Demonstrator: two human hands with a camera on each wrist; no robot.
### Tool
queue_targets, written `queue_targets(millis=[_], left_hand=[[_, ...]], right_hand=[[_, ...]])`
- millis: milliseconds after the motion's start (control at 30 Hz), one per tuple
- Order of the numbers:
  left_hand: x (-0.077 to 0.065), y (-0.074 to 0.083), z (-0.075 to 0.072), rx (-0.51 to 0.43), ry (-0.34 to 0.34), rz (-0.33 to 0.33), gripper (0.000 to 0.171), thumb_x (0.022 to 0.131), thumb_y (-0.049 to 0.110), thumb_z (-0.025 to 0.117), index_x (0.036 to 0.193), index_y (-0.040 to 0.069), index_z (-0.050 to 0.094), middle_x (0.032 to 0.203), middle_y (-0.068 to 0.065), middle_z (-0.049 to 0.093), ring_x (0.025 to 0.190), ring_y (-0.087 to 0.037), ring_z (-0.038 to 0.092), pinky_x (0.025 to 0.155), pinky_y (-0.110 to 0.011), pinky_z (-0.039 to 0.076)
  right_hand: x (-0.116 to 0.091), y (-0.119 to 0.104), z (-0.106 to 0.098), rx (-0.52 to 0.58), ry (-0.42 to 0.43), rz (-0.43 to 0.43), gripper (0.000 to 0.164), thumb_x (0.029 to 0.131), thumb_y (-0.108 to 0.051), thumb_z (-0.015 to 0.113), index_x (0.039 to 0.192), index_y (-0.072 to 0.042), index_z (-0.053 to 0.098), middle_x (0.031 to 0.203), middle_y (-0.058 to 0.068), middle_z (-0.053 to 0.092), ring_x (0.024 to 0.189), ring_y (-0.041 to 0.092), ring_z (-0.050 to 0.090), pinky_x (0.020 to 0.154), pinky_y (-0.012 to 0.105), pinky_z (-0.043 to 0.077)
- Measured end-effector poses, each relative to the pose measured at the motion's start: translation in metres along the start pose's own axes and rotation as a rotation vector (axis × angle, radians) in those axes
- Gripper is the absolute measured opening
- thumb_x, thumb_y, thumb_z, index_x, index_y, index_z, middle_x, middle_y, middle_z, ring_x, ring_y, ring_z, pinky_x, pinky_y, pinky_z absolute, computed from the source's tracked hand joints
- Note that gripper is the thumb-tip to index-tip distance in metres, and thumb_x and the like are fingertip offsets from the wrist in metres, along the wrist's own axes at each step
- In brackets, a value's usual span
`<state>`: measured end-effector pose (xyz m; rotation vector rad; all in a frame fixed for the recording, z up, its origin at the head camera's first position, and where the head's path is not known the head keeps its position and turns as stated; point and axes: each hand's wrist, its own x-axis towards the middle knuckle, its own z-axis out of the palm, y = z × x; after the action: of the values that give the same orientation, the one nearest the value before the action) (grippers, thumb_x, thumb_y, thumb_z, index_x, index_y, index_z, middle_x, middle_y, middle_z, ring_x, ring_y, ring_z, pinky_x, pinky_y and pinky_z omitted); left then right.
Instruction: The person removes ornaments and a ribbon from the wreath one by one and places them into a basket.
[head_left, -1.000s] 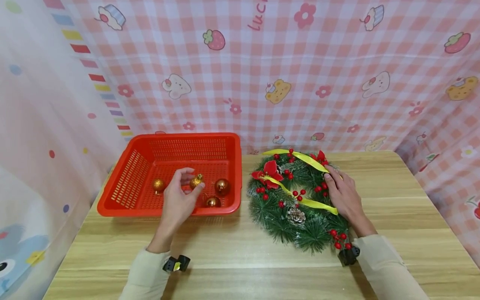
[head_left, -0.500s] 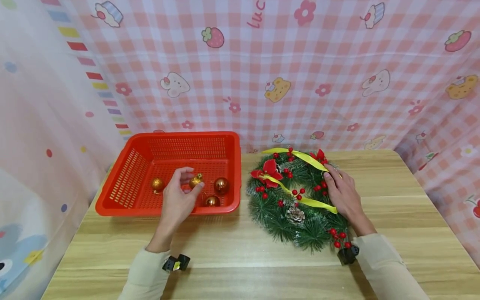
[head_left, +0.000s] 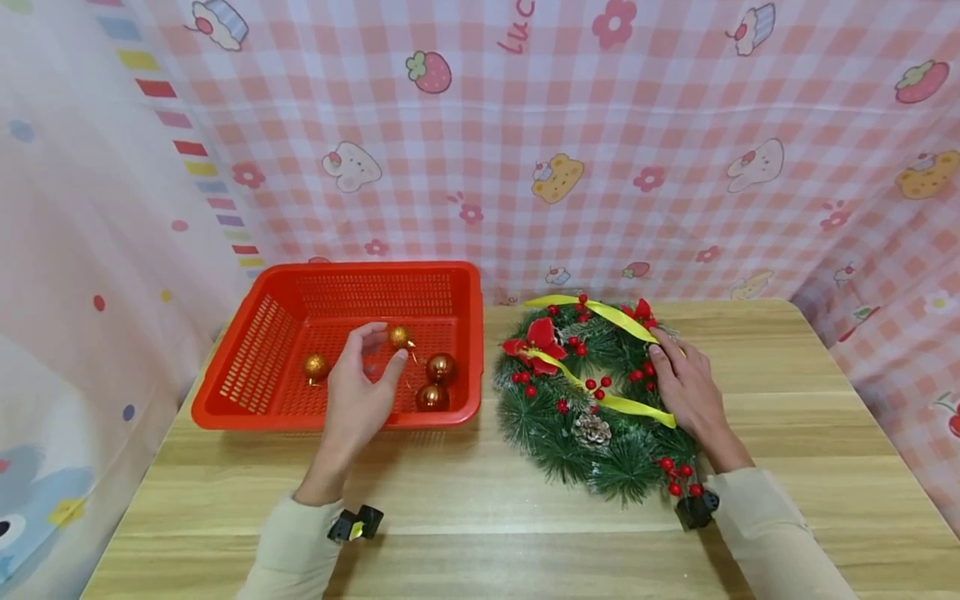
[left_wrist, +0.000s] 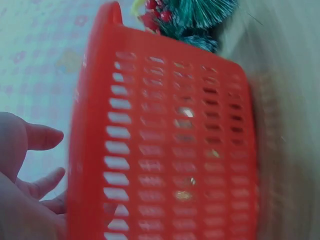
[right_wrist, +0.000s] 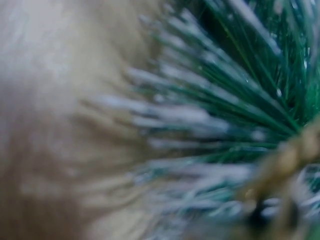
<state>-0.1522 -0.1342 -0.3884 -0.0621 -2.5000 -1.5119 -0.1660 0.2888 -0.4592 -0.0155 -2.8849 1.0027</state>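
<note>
In the head view my left hand point(head_left: 362, 387) hovers over the front of the red plastic basket point(head_left: 480, 333), thumb and fingers apart with nothing between them. Just beyond its fingertips a glittery gold Christmas bauble point(head_left: 401, 337) lies in the basket. Two shiny copper baubles point(head_left: 432, 397) are at the basket's right, and another glittery bauble point(head_left: 316, 367) is at its left. On the right, my right hand point(head_left: 688, 392) holds the right side of a green Christmas wreath point(head_left: 562, 442), beside its yellow ribbon point(head_left: 618, 321). The right wrist view shows blurred frosted needles point(right_wrist: 215, 105).
Both the basket and the wreath stand on a wooden table point(head_left: 465, 542), side by side with a narrow gap. A pink checked curtain point(head_left: 480, 167) hangs behind the table. Red flowers point(head_left: 542, 342), berries and a pine cone point(head_left: 592, 432) decorate the wreath.
My left hand has let go of the glittery bauble, which has rolled slightly away from me in the basket. The copper baubles have shifted a little. The right hand stays on the wreath.
</note>
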Motion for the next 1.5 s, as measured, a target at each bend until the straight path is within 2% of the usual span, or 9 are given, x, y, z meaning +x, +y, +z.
queue_targets(millis=[233, 467, 667, 833, 967, 1100, 1200, 1367, 1500], left_hand=[[-0.008, 0.033, 0.031, -0.043, -0.022, 0.135, 0.039, 0.094, 0.015, 0.067, 0.131, 0.011, 0.055, 0.127, -0.005, 0.061, 0.120, -0.020, 0.054, 0.097, -0.044, 0.048], [-0.019, 0.052, 0.070, -0.075, -0.135, 0.187, 0.037, 0.094, 0.014, 0.067, 0.129, 0.010, 0.057, 0.125, -0.009, 0.063, 0.115, -0.024, 0.058, 0.097, -0.043, 0.049], [-0.029, 0.058, 0.090, -0.100, -0.253, 0.215, 0.039, 0.094, 0.015, 0.067, 0.131, 0.007, 0.056, 0.128, -0.010, 0.061, 0.120, -0.029, 0.055, 0.100, -0.048, 0.046], [-0.032, 0.055, 0.097, -0.107, -0.288, 0.204, 0.040, 0.093, 0.012, 0.067, 0.131, 0.004, 0.056, 0.129, -0.014, 0.060, 0.120, -0.034, 0.054, 0.100, -0.052, 0.045], [-0.032, 0.054, 0.097, -0.086, -0.290, 0.184, 0.040, 0.094, 0.013, 0.067, 0.131, 0.005, 0.055, 0.131, -0.014, 0.059, 0.121, -0.035, 0.053, 0.101, -0.053, 0.044], [-0.030, 0.051, 0.094, -0.029, -0.246, 0.185, 0.042, 0.093, 0.015, 0.067, 0.132, 0.007, 0.055, 0.133, -0.011, 0.059, 0.124, -0.031, 0.053, 0.105, -0.051, 0.041], [-0.025, 0.047, 0.092, 0.021, -0.205, 0.185, 0.042, 0.093, 0.014, 0.068, 0.132, 0.009, 0.055, 0.134, -0.008, 0.058, 0.128, -0.027, 0.051, 0.108, -0.048, 0.038], [-0.022, 0.039, 0.092, 0.051, -0.179, 0.170, 0.044, 0.093, 0.012, 0.067, 0.134, 0.012, 0.054, 0.142, -0.007, 0.052, 0.135, -0.027, 0.044, 0.112, -0.051, 0.034], [-0.021, 0.035, 0.091, 0.087, -0.187, 0.153, 0.048, 0.093, 0.012, 0.067, 0.138, 0.012, 0.053, 0.150, -0.011, 0.045, 0.140, -0.030, 0.039, 0.113, -0.055, 0.032]], right_hand=[[-0.001, 0.001, -0.001, 0.000, 0.015, -0.002, 0.058, 0.108, -0.046, 0.023, 0.156, -0.016, 0.031, 0.151, 0.032, 0.030, 0.138, 0.056, 0.022, 0.097, 0.076, 0.027], [-0.003, 0.003, -0.002, 0.004, 0.026, 0.001, 0.058, 0.108, -0.047, 0.023, 0.155, -0.016, 0.032, 0.151, 0.031, 0.030, 0.138, 0.056, 0.022, 0.097, 0.077, 0.026], [0.000, 0.004, -0.002, 0.023, 0.030, -0.007, 0.058, 0.107, -0.048, 0.023, 0.158, -0.018, 0.027, 0.152, 0.030, 0.030, 0.139, 0.056, 0.020, 0.100, 0.075, 0.023], [0.002, 0.002, -0.004, 0.073, -0.004, -0.012, 0.058, 0.107, -0.048, 0.021, 0.159, -0.023, 0.017, 0.155, 0.030, 0.027, 0.142, 0.055, 0.016, 0.106, 0.073, 0.018], [0.001, 0.002, -0.008, 0.134, -0.048, -0.024, 0.059, 0.108, -0.046, 0.016, 0.160, -0.019, 0.009, 0.158, 0.032, 0.018, 0.144, 0.055, 0.011, 0.109, 0.073, 0.012], [0.002, 0.002, -0.012, 0.204, -0.071, -0.058, 0.061, 0.108, -0.043, 0.011, 0.159, -0.009, 0.005, 0.161, 0.028, 0.011, 0.146, 0.053, 0.008, 0.114, 0.069, 0.008], [0.003, 0.003, -0.016, 0.250, -0.090, -0.047, 0.063, 0.108, -0.045, 0.006, 0.159, -0.008, -0.001, 0.164, 0.022, 0.002, 0.148, 0.049, 0.003, 0.117, 0.065, 0.004], [-0.001, 0.004, -0.026, 0.342, -0.152, 0.029, 0.064, 0.104, -0.053, -0.001, 0.158, -0.021, -0.013, 0.164, 0.021, -0.008, 0.148, 0.049, -0.007, 0.114, 0.069, -0.002], [-0.005, 0.005, -0.032, 0.441, -0.184, 0.056, 0.062, 0.102, -0.055, -0.003, 0.157, -0.028, -0.014, 0.161, 0.031, 0.003, 0.146, 0.053, -0.001, 0.111, 0.072, -0.001]])
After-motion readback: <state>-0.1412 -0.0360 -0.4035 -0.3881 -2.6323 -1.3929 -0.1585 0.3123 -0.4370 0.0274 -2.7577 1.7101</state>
